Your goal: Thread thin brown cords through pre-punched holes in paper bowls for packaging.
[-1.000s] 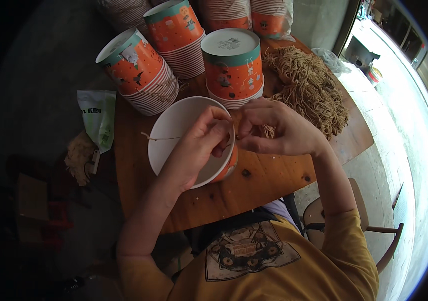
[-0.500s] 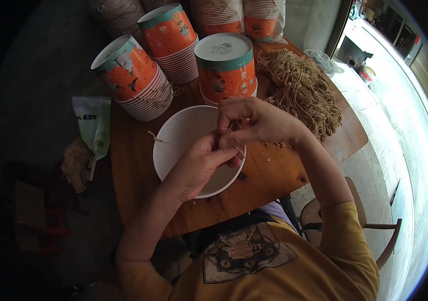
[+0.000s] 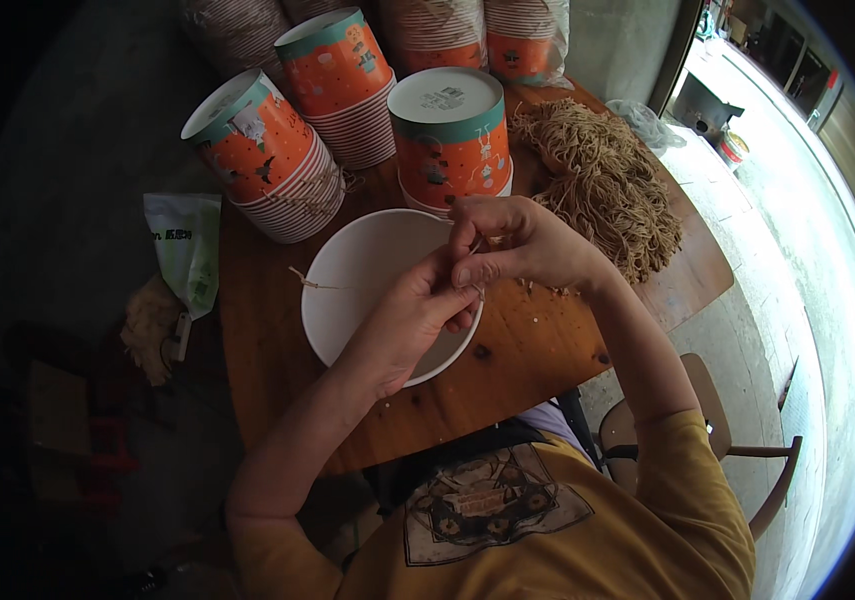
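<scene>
A white paper bucket stands mouth up on the wooden table in front of me. At its left rim a tan string runs through the wall, its knotted end sticking outside. Over the bucket's right rim my left hand is closed, thumb against fingers, on a thin string. Just above and touching it, my right hand pinches the same string between thumb and fingers. Most of the string there is hidden by my fingers. A heap of tan strings lies beyond my right hand.
Upside-down stacks of orange and green paper buckets stand behind the bucket, with another leaning stack at the left. More stacks wrapped in clear plastic are at the back. A white-green bag is left of the table, a chair right.
The bucket has shifted slightly left and away from me. My right hand has moved a little right and the fingers of both hands have changed their hold on the string.
</scene>
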Tool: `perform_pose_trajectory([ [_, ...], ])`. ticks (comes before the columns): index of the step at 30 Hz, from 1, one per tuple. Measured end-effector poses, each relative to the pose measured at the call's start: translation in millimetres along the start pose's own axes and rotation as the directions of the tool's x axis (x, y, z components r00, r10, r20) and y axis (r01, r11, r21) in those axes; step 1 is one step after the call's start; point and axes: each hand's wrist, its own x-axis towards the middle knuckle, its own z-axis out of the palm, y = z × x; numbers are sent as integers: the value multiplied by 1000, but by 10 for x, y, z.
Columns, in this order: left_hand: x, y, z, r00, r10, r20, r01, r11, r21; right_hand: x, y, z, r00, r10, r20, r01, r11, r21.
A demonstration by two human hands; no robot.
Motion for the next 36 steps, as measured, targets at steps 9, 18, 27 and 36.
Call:
perform_pose_trajectory([
  [9,-4,54,26,997,-64,31,68,987,-149,-10,-27,-28,1000,23,0,-23,997,-75],
  [18,23,25,34,997,-59,52,66,986,-154,-241,13,95,906,-238,-350,41,872,-487],
  [27,65,31,47,997,-72,21,74,988,-137,-662,-75,577,811,-118,-573,-135,916,-378],
  [36,75,81,-49,972,-218,92,234,939,-253,-514,-159,822,714,62,-697,-228,962,-148],
])
